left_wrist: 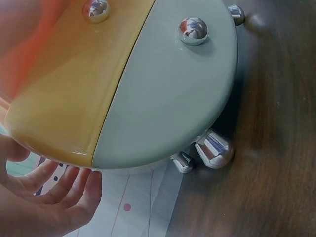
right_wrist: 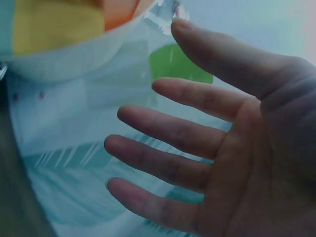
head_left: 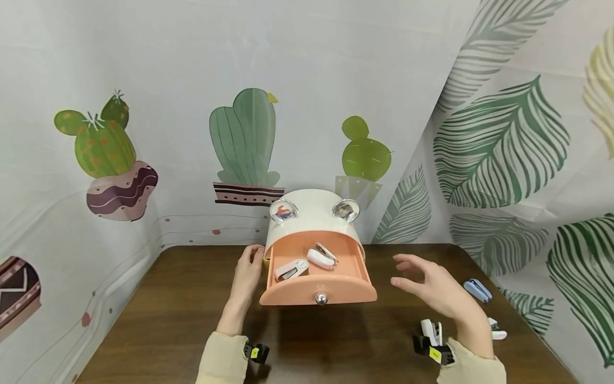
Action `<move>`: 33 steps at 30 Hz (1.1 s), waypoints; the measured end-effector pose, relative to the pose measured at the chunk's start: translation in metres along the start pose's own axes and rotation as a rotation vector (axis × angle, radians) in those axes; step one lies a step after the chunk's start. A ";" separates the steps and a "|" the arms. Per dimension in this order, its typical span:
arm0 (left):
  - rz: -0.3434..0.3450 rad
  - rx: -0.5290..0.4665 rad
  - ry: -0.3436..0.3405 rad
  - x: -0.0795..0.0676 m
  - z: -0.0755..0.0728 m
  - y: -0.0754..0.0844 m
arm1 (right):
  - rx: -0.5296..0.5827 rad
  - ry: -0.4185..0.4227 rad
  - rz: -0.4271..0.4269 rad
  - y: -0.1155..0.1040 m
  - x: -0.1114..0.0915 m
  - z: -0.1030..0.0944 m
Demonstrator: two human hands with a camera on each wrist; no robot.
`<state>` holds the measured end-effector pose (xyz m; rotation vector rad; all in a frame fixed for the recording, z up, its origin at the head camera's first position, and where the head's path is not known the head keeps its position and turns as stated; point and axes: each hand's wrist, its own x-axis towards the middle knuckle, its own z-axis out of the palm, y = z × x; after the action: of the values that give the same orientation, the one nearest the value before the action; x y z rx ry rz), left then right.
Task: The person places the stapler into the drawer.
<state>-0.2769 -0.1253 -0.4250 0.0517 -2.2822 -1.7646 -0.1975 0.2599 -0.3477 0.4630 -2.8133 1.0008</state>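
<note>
A small white drawer cabinet (head_left: 312,216) with two shiny ear-like knobs stands at the middle of the table. Its orange top drawer (head_left: 318,290) is pulled out and holds a white stapler (head_left: 320,259) and a pale pink stapler (head_left: 291,270). My left hand (head_left: 247,274) rests its fingers against the cabinet's left side; in the left wrist view they touch the wall beside the closed yellow drawer (left_wrist: 81,94). Below that lies the closed green drawer (left_wrist: 168,94). My right hand (head_left: 429,282) hovers right of the cabinet, fingers spread and holding nothing.
On the right of the brown table (head_left: 192,298) lie a blue stapler (head_left: 477,290), a white stapler (head_left: 431,332) by the right wrist and another white one (head_left: 498,330) partly behind the forearm. A printed curtain (head_left: 307,80) hangs behind the table. The cabinet stands on metallic feet (left_wrist: 215,148).
</note>
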 end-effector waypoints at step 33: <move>0.011 -0.011 -0.004 -0.002 0.000 0.001 | -0.103 -0.113 0.391 0.111 -0.050 0.044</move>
<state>-0.2753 -0.1247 -0.4245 0.0341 -2.2713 -1.7729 -0.1866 0.3260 -0.4589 -0.0498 -3.1115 0.9058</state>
